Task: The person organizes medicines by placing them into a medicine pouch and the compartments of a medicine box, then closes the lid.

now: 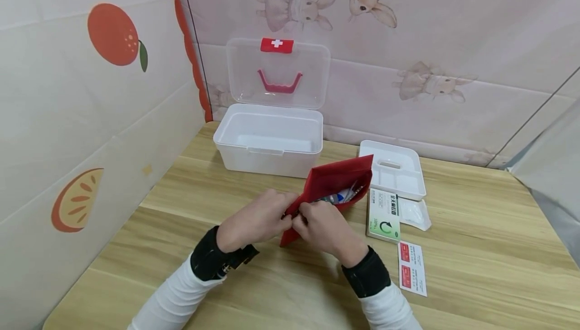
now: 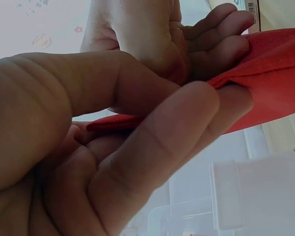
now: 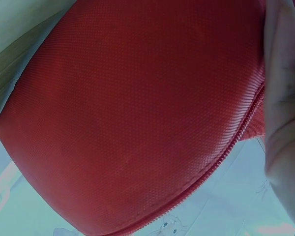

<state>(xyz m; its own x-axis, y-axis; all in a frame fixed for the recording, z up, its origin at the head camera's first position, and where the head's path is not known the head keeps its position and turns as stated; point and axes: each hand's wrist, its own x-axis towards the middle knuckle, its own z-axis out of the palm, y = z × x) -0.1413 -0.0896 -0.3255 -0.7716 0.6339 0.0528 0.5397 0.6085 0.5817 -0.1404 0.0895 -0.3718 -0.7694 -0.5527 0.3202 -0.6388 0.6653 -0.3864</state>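
A red zip pouch (image 1: 320, 181) is held above the table by both hands, its mouth gaping and several small packets (image 1: 340, 196) visible inside. My left hand (image 1: 259, 219) pinches the pouch's near left edge between thumb and fingers. Close beside it, my right hand (image 1: 328, 230) grips the same end with curled fingers. In the left wrist view, the thumb and fingers of the left hand (image 2: 152, 132) lie around the red fabric (image 2: 275, 73). The right wrist view is mostly filled by the pouch's side (image 3: 137, 108), with the zip teeth (image 3: 201, 179) running along its curved edge.
A white first-aid box (image 1: 267, 161) stands behind the pouch, its clear lid (image 1: 281, 63) raised. To the right are a white tray insert (image 1: 399, 164), a green-and-white carton (image 1: 384, 217), a clear-and-white packet (image 1: 413, 214) and a card with red squares (image 1: 413, 269).
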